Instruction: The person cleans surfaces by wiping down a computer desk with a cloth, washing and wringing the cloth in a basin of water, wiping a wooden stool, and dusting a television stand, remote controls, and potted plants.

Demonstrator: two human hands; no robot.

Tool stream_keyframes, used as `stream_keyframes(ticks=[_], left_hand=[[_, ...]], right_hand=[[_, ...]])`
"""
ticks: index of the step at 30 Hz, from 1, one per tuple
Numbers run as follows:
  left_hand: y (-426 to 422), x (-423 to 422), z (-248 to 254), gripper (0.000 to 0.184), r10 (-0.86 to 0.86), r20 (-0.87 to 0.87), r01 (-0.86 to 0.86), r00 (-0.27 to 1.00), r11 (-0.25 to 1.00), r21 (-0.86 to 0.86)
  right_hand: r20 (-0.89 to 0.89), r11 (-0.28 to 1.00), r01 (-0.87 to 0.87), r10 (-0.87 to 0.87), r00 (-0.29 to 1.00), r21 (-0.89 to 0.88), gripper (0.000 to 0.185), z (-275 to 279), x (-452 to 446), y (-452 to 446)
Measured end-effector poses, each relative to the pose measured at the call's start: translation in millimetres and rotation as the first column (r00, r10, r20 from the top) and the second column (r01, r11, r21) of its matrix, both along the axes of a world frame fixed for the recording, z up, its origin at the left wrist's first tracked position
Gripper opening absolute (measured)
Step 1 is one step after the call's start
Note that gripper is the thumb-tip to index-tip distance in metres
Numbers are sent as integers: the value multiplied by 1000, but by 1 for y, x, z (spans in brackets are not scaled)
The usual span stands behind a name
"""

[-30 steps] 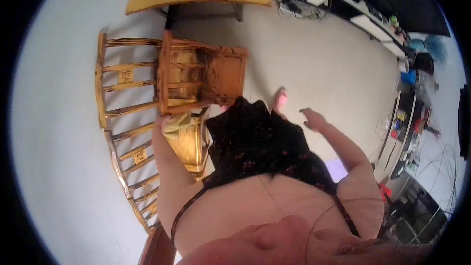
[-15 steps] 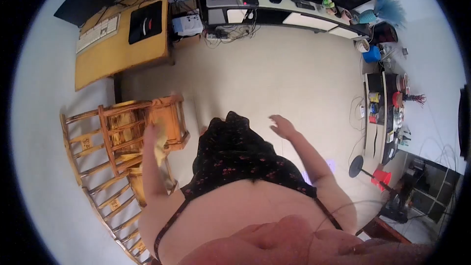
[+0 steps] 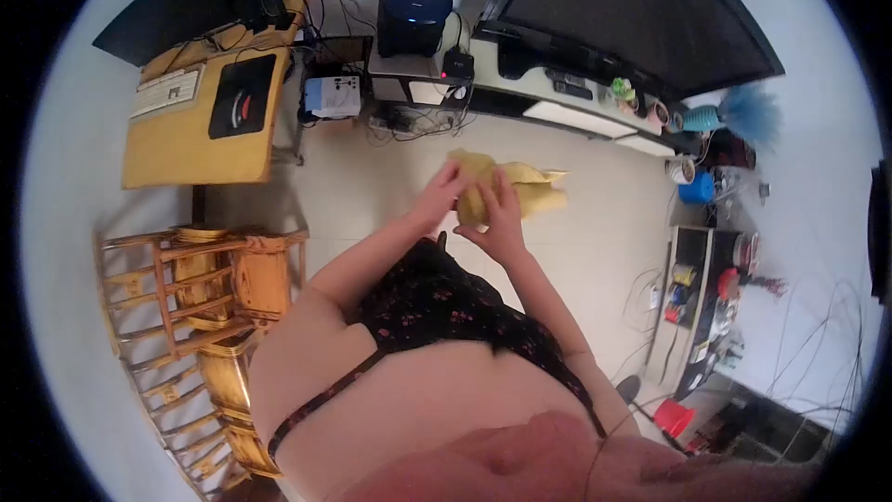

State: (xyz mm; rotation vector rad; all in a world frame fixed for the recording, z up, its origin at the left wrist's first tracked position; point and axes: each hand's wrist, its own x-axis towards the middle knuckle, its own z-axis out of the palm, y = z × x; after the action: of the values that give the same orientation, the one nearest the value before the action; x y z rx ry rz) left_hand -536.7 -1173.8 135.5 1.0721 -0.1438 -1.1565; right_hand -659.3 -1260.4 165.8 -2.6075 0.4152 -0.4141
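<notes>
With the worktop [image 3: 167, 167] at upper left and the bench [image 3: 223, 376] at lower left, the left hand [image 3: 439, 197] grips the bunched yellow cloth [image 3: 534, 193] near the centre of the frame, above the floor [image 3: 595, 260]. To its right, the right hand [image 3: 502, 223] curls over the same cloth, whose loose ends trail rightward. The step appears to be two-handed handling of the cloth, and the next move seems to call for a coordinated grip.
</notes>
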Motion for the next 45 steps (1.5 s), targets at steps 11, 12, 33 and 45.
stream_keyframes(ticks=[11, 12, 33, 45], left_hand=[[-191, 65, -51, 35, -321, 653, 218, 686, 947, 238], [-197, 66, -75, 41, -414, 529, 291, 741, 908, 303], [-405, 97, -395, 40, -469, 405, 184, 785, 800, 571], [-280, 163, -398, 12, -80, 964, -849, -252, 495, -181]], right_hand=[[-148, -112, 101, -609, 779, 989, 45, -75, 33, -233], [-160, -181, 57, -627, 763, 982, 42, -91, 37, -257], [-293, 927, -282, 206, 934, -246, 76, -449, 262, -476], [-302, 769, -584, 510, 806, -260, 66, -451, 312, -454]])
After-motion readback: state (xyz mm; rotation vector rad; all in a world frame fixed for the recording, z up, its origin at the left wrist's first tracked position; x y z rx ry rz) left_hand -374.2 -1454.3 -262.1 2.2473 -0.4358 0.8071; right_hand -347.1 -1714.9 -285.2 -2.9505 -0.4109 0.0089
